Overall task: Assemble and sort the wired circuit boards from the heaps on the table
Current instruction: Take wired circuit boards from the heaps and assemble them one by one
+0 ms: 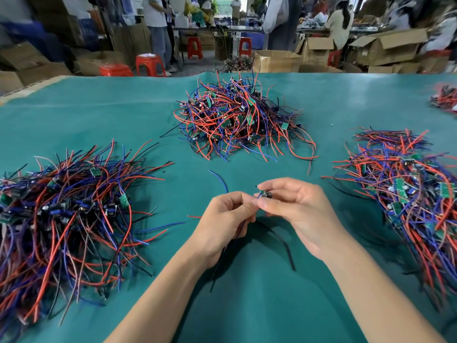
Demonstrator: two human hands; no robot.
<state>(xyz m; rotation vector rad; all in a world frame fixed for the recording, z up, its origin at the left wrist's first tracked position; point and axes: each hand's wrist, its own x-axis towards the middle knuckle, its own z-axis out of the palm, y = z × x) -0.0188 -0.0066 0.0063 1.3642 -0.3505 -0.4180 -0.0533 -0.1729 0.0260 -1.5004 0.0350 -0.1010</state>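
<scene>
Now we pinch a small circuit board (262, 194) between the fingertips of our left hand (223, 219) and right hand (296, 209); wired heaps lie left (66, 206), beyond (237, 117) and right (408, 189) of the fingers.

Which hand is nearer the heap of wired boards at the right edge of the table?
Right. The right hand sits just left of the right-side heap, pinching a small board. The left hand is farther left, beyond the right hand, gripping the board's wires.
</scene>
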